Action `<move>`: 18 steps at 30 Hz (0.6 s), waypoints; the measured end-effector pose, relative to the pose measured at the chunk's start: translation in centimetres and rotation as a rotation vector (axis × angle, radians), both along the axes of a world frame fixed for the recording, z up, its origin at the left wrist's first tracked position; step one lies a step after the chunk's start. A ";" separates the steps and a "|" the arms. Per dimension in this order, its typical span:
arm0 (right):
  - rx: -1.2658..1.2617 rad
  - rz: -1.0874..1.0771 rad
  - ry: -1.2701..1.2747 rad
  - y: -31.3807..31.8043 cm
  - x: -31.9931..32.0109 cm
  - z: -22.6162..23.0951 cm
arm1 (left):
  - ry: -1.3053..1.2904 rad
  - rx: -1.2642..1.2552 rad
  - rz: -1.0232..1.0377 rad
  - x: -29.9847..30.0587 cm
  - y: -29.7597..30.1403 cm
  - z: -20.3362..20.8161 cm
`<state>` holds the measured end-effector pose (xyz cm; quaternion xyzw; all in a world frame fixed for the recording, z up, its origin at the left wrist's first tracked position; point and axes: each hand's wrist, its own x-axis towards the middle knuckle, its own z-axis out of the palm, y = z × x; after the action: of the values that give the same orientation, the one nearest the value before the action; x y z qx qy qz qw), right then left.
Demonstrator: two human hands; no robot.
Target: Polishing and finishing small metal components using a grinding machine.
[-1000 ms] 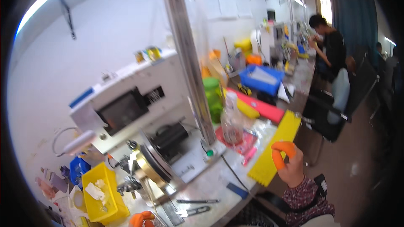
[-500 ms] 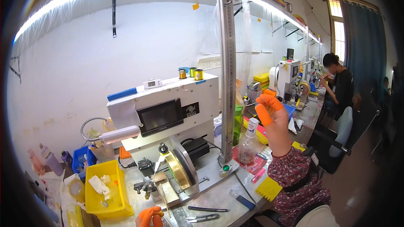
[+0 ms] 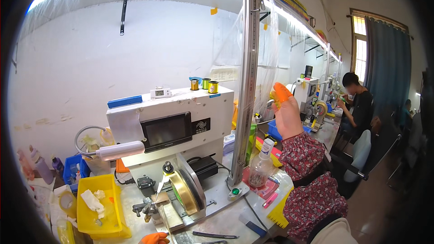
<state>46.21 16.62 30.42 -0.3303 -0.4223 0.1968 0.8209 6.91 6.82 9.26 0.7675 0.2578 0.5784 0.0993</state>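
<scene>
My right hand (image 3: pixel 288 116), with orange finger covers and a floral sleeve, is raised beside the metal post (image 3: pixel 249 77). Its fingers are drawn together by thin clear strands (image 3: pixel 272 31) hanging there; what they pinch is too fine to make out. At the lower edge my left hand (image 3: pixel 154 238), also in orange covers, is mostly cut off. Its visible fingers are bent together next to a thin stick-like piece (image 3: pixel 165 218) below the machine's gold-rimmed wheel (image 3: pixel 184 194). Whatever it holds is hidden.
The white machine (image 3: pixel 181 104) carries a dark screen (image 3: pixel 166 132) and several thread spools (image 3: pixel 213 87). A yellow bin (image 3: pixel 118 208) stands left. A clear bottle (image 3: pixel 260 169), a brush (image 3: pixel 253 227) and black tweezers (image 3: pixel 214 235) are on the bench. A seated person (image 3: pixel 359 104) works farther right.
My right hand has moved up and slightly left, toward the hanging strands. My left hand sits lower in the picture. The view has shifted, so the machine and bin appear farther left.
</scene>
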 end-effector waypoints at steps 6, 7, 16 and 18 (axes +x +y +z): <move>-0.029 0.023 -0.048 0.7 -0.3 0.4 | -0.014 -0.054 -0.001 0.4 0.1 0.0; 0.004 0.005 -0.032 0.5 -0.5 0.5 | -0.013 -0.055 -0.004 0.4 0.1 0.0; 0.107 -0.044 -0.022 -0.4 0.0 0.4 | 0.006 -0.019 0.027 0.5 0.0 0.4; 0.106 -0.051 -0.033 -0.9 0.3 0.5 | 0.029 -0.025 0.025 0.5 0.1 0.4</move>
<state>46.50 15.74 30.91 -0.3002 -0.4369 0.1478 0.8350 7.40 6.92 9.65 0.7712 0.2759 0.5653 0.0979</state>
